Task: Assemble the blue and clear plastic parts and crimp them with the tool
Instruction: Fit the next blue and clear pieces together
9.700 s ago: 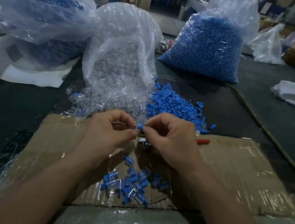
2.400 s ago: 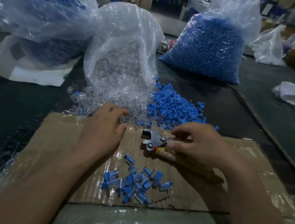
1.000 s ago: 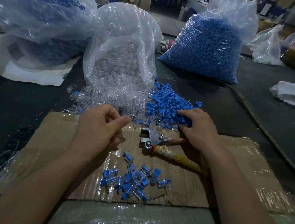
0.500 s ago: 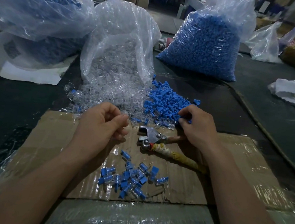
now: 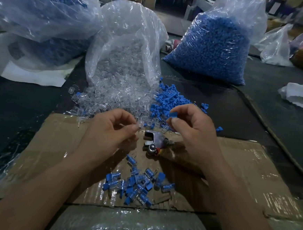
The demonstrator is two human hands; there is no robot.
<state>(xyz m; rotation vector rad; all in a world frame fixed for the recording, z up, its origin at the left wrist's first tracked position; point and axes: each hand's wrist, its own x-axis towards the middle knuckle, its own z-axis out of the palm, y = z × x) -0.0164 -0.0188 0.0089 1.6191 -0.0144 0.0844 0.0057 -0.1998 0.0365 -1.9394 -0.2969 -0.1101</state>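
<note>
Lying lowest in the frame, a heap of joined pieces rests on the cardboard; above it the crimp tool lies flat, long axis running upper left to lower right, metal head toward the upper left, handles hidden under the right hand; that hand pinches a blue part between thumb and forefinger tips, the part jutting left; the left hand pinches a clear part at its fingertips, near the blue one but apart; further up lie the loose clear pile and blue pile.
</note>
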